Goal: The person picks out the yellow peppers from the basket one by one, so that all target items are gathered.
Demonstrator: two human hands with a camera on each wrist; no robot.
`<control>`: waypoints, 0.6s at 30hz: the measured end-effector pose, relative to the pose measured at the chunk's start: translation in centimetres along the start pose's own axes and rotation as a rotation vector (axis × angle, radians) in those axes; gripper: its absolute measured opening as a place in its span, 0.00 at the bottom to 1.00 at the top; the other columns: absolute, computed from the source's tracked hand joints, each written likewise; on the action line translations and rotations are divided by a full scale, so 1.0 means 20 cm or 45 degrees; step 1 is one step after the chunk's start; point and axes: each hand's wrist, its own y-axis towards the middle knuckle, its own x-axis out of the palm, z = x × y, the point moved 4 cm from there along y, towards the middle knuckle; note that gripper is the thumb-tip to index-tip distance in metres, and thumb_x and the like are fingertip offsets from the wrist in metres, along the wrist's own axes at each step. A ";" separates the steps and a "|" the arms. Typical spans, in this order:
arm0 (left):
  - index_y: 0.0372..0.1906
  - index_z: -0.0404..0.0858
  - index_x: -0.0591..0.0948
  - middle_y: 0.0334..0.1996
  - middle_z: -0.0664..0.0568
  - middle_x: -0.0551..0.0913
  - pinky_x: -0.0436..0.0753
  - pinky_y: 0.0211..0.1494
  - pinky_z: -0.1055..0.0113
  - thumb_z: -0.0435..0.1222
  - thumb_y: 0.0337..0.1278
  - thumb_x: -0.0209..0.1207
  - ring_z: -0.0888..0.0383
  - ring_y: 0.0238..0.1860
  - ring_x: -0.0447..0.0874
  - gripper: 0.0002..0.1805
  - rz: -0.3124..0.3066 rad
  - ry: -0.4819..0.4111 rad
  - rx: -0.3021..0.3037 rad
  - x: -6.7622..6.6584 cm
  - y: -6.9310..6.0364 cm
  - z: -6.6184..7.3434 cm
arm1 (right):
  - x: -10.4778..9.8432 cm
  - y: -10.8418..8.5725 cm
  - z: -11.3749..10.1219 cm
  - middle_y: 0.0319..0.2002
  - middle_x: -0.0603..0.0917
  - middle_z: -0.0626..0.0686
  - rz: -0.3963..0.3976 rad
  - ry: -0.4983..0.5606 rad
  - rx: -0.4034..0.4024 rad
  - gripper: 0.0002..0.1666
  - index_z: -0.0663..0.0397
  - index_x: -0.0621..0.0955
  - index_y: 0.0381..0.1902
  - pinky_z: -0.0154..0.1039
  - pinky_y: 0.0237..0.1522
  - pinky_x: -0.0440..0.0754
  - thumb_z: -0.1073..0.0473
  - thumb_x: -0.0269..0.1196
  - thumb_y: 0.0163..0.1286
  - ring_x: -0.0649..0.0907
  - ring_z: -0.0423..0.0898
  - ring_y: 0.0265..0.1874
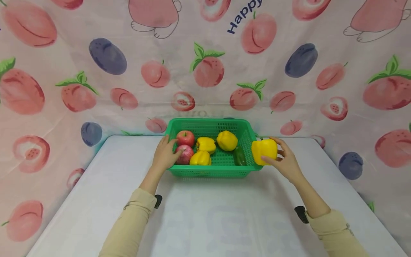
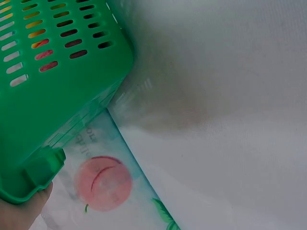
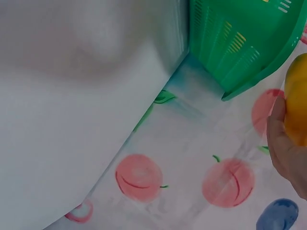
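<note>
A green plastic basket [image 1: 224, 167] stands on the white table, holding apples, yellow bell peppers and a dark green vegetable. My left hand [image 1: 164, 153] grips the left rim of the basket, its thumb beside the lower apple [image 1: 185, 155]. In the left wrist view, part of that hand [image 2: 21, 211] shows against the corner of the rim. Just above the basket's right end, my right hand [image 1: 285, 162] holds a yellow bell pepper [image 1: 264, 151] between thumb and fingers. The right wrist view catches the same pepper [image 3: 297, 100] at its right edge.
Inside the basket lie another apple [image 1: 185, 138], yellow peppers [image 1: 227, 140] and the dark green vegetable [image 1: 239, 156], perhaps a cucumber. A fruit-printed cloth [image 1: 205, 103] hangs behind the table [image 1: 205, 217]. Each wrist wears a dark device.
</note>
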 end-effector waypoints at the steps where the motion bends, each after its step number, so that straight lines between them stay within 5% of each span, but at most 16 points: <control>1: 0.64 0.34 0.70 0.70 0.30 0.56 0.53 0.74 0.45 0.47 0.62 0.54 0.36 0.72 0.49 0.30 -0.002 0.001 0.000 0.00 0.00 0.00 | -0.01 0.00 0.01 0.67 0.62 0.61 0.002 -0.006 0.002 0.40 0.52 0.61 0.69 0.17 0.39 0.75 0.60 0.65 0.62 0.74 0.57 0.49; 13: 0.64 0.34 0.69 0.70 0.29 0.55 0.52 0.74 0.44 0.47 0.63 0.54 0.35 0.73 0.48 0.30 -0.015 -0.003 0.000 0.00 0.00 -0.01 | -0.07 0.07 0.07 0.67 0.60 0.65 0.037 -0.154 0.018 0.39 0.52 0.60 0.71 0.19 0.36 0.72 0.53 0.61 0.66 0.69 0.61 0.50; 18: 0.64 0.34 0.69 0.70 0.29 0.56 0.53 0.74 0.44 0.47 0.63 0.54 0.35 0.72 0.49 0.30 -0.003 0.005 -0.001 0.00 0.00 -0.01 | -0.06 0.11 0.10 0.64 0.61 0.68 0.067 -0.189 -0.020 0.38 0.57 0.59 0.71 0.41 0.52 0.74 0.54 0.59 0.68 0.67 0.61 0.53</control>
